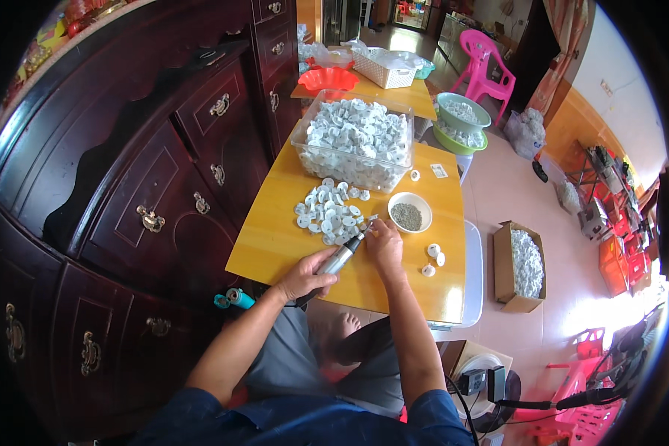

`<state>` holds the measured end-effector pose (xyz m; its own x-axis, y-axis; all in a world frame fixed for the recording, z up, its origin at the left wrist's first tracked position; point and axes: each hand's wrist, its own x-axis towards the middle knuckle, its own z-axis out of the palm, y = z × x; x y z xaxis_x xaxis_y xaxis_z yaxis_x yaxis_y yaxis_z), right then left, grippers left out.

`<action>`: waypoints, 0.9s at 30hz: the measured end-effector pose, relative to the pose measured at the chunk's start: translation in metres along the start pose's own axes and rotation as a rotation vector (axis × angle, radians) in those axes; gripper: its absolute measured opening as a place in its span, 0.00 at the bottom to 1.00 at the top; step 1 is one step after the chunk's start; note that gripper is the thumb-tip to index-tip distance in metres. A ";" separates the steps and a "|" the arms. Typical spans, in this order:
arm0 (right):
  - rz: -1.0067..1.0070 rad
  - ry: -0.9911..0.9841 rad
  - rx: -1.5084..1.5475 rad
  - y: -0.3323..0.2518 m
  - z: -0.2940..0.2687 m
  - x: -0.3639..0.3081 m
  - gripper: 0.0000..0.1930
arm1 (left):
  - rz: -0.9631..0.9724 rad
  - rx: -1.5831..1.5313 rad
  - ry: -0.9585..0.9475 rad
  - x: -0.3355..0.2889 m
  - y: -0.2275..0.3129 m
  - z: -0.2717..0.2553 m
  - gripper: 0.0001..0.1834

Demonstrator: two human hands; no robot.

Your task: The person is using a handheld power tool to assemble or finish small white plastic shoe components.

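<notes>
My left hand (305, 278) is wrapped round a silver and black electric screwdriver (340, 258), a pen-shaped tool that points up and to the right. Its tip meets the fingers of my right hand (384, 245), which pinch a small white plastic piece (372, 219), mostly hidden by the fingers. Just left of the tip lies a loose pile of white round plastic pieces (327, 213). To the right of my fingertips stands a white bowl (428, 214) full of tiny grey metal parts, too small to make out singly. Three white round pieces (433, 250) lie right of my right hand.
A clear plastic bin (353, 172) heaped with white pieces stands on the yellow table (271, 236). Behind it are a red bowl (327, 79) and a white basket (394, 77). Dark drawers (152, 201) line the left. A cardboard box (502, 260) sits on the floor at right.
</notes>
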<state>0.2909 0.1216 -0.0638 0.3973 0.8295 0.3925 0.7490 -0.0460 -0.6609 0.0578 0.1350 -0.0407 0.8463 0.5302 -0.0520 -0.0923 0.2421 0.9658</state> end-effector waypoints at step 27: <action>0.432 -0.134 0.584 0.020 -0.040 -0.034 0.10 | -0.056 0.082 -0.039 0.000 0.008 0.007 0.38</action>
<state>0.3137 0.0707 -0.0650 0.4971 0.8669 -0.0365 0.1216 -0.1113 -0.9863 0.0608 0.1312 -0.0317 0.8688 0.4854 -0.0976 -0.0030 0.2023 0.9793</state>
